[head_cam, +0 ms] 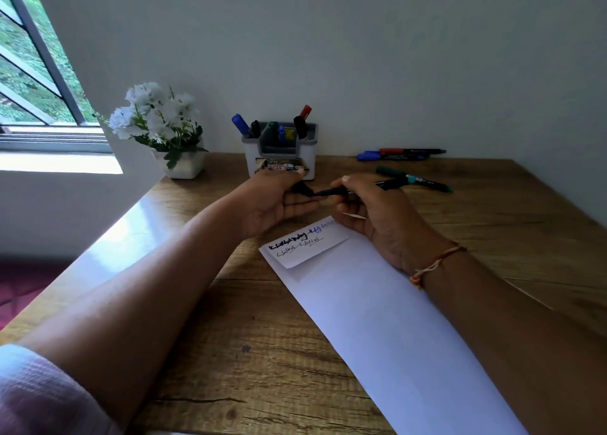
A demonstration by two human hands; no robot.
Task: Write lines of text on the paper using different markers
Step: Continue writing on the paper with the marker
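A white paper (377, 309) lies slanted on the wooden table (256, 352), its top edge folded over and carrying lines of black, blue and thin handwriting (297, 242). Above that fold my right hand (374, 211) grips a black marker (341, 191) with its tip pointing left. My left hand (279, 201) pinches the black cap (300, 186) just off the marker's tip.
A grey pen holder (279, 152) with several markers stands at the back wall. A pot of white flowers (164, 129) sits to its left. Blue and red markers (400, 153) and a green marker (414, 178) lie at the back right.
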